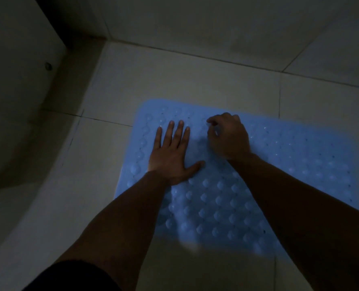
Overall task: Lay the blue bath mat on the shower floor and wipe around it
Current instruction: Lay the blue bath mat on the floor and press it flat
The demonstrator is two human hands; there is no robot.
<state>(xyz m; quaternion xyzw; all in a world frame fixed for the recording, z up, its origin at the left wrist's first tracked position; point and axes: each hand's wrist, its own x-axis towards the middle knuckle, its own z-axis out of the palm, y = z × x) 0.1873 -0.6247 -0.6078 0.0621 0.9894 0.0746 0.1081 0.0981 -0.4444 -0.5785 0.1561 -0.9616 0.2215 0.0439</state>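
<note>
The blue bath mat (279, 164), covered in round bumps, lies flat on the pale tiled shower floor (174, 85). My left hand (172, 152) presses flat on the mat near its far left corner, fingers straight and spread. My right hand (229, 135) rests on the mat just to the right of it, fingers curled under with the knuckles up. Whether it holds a small thing or a bit of the mat is hidden by the fingers and the dim light. No cloth is visible.
A curved white fixture (16, 91) with a small round bolt (47, 66) stands on the left, close to the mat's left edge. The wall (216, 22) meets the floor at the back. Bare tiles surround the mat at the back and left.
</note>
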